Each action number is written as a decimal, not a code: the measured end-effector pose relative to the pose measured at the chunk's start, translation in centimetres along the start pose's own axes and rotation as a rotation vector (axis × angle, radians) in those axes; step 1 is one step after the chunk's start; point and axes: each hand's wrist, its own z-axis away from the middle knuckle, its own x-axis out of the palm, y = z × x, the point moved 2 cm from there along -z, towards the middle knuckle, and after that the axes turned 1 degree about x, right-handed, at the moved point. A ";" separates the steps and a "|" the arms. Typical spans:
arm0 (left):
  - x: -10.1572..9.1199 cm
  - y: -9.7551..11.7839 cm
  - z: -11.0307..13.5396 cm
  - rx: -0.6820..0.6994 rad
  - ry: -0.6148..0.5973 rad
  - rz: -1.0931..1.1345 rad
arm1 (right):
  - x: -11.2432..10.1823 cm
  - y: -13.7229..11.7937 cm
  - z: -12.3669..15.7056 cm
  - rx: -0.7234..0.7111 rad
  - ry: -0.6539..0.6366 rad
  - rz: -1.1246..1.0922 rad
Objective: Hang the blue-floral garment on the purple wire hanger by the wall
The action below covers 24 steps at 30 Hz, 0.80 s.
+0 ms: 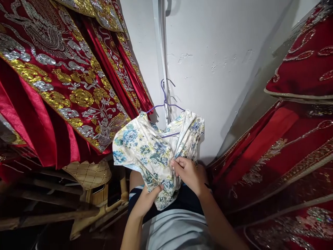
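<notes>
A white blouse with blue and yellow-green flowers [153, 149] hangs on a thin purple hanger [164, 103] in front of me. The hanger's bar shows inside the open neckline, and its hook stands upright by the wall. My right hand [188, 173] pinches the front edge of the blouse at the bottom of the neckline, thumb and finger together. Lower down, my left hand [149, 198] grips the blouse near its hem, the thumb on top and the other fingers hidden beneath the cloth.
Red garments with gold and silver embroidery [78, 83] hang close on the left. More red beaded garments [281, 149] crowd the right side. Bamboo furniture [97, 205] stands at lower left. Ahead is a white wall [208, 38] with chipped paint and a vertical strip [161, 41].
</notes>
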 end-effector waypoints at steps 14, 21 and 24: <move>-0.3 0.1 0.3 -0.093 0.082 0.103 | 0.1 0.0 0.0 -0.044 0.043 -0.012; -2.3 -0.2 -2.0 0.308 0.644 0.270 | -0.3 0.1 0.7 -0.021 0.058 -0.091; -3.1 0.2 -2.3 0.487 0.756 0.195 | 0.1 0.4 0.8 -0.005 0.040 -0.103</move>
